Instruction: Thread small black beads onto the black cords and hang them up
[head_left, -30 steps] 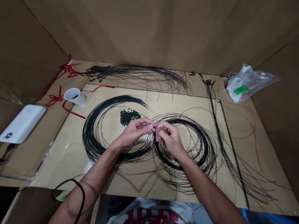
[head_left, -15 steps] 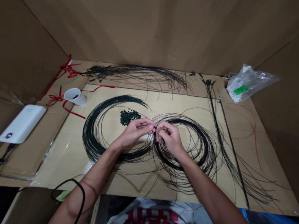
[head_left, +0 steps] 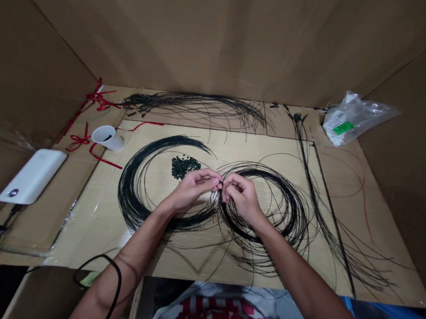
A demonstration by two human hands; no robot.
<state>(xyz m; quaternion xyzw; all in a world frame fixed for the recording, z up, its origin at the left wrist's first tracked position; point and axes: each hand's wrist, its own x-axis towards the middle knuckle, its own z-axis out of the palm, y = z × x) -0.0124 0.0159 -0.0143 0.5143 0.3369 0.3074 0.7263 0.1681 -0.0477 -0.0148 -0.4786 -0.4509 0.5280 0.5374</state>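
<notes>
Carefully, my left hand [head_left: 192, 189] and my right hand [head_left: 243, 198] meet at the middle of the cardboard sheet [head_left: 237, 149], and my fingertips [head_left: 216, 180] are pinched closed on a thin black wire [head_left: 218, 197], but any small piece between them I cannot see. I judge this wire light, springy and a little slippery, so I would take hold close to its end. Its loose coils [head_left: 126, 190] lie at 9 and 3 o'clock from my hands, and small black beads [head_left: 184, 167] lie at 11 o'clock.

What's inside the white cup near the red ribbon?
The white cup lies on its side with a small dark item visible inside; the cup's wall hides anything deeper.
</notes>
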